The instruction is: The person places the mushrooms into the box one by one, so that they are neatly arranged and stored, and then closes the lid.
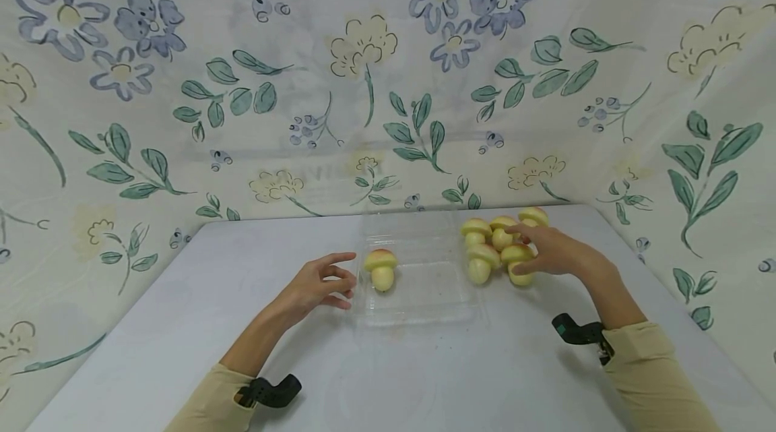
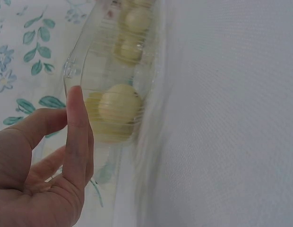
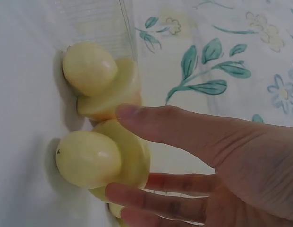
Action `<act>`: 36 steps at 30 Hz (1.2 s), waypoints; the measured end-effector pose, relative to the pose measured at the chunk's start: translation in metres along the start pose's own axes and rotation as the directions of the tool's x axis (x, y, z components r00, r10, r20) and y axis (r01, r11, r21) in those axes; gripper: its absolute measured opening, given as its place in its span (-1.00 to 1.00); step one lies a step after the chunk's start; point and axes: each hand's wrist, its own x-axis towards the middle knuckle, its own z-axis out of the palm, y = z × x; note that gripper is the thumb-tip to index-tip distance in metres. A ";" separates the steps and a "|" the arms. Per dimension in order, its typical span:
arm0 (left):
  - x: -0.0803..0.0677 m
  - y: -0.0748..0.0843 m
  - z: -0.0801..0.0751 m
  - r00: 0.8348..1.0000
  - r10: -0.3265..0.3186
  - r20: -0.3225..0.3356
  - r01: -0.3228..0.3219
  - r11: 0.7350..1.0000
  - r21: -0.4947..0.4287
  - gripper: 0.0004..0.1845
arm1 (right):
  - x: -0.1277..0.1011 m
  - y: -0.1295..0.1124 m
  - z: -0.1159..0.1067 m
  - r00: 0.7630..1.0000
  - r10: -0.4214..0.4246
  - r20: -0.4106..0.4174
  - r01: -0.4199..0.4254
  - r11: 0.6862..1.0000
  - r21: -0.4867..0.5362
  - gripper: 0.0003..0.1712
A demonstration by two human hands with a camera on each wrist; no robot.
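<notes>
The right hand (image 1: 554, 251) curls its fingers (image 3: 151, 125) around 1 mushroom toy (image 1: 518, 263) in the cluster of 5 beside the clear tray (image 1: 418, 304). The left hand (image 1: 318, 284), fingers loosely apart, rests just beside the tray, holding nothing; 1 mushroom (image 1: 382, 269) lies inside.

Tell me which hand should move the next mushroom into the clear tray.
Right. The right hand already rests on the mushroom pile beside the clear tray, fingers around one. The left hand is open at the tray's far side, by the mushroom already inside.
</notes>
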 end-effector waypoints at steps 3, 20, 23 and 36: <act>0.000 0.000 0.000 1.000 -0.002 -0.001 0.002 1.000 -0.001 -0.27 | 0.001 0.003 0.003 1.000 0.005 0.004 -0.005 1.000 0.006 -0.15; 0.001 -0.001 0.001 1.000 -0.008 -0.011 0.008 1.000 -0.016 -0.27 | 0.008 0.015 0.016 0.998 0.054 0.043 -0.054 0.998 -0.015 -0.12; 0.001 -0.001 0.001 1.000 -0.007 -0.015 0.007 1.000 -0.013 -0.27 | 0.009 0.016 0.017 0.997 0.058 0.046 -0.058 0.998 -0.009 -0.13; 0.001 -0.001 0.000 1.000 -0.008 -0.013 0.008 1.000 -0.021 -0.27 | 0.010 0.016 0.017 0.997 0.051 0.055 -0.051 0.999 0.007 -0.12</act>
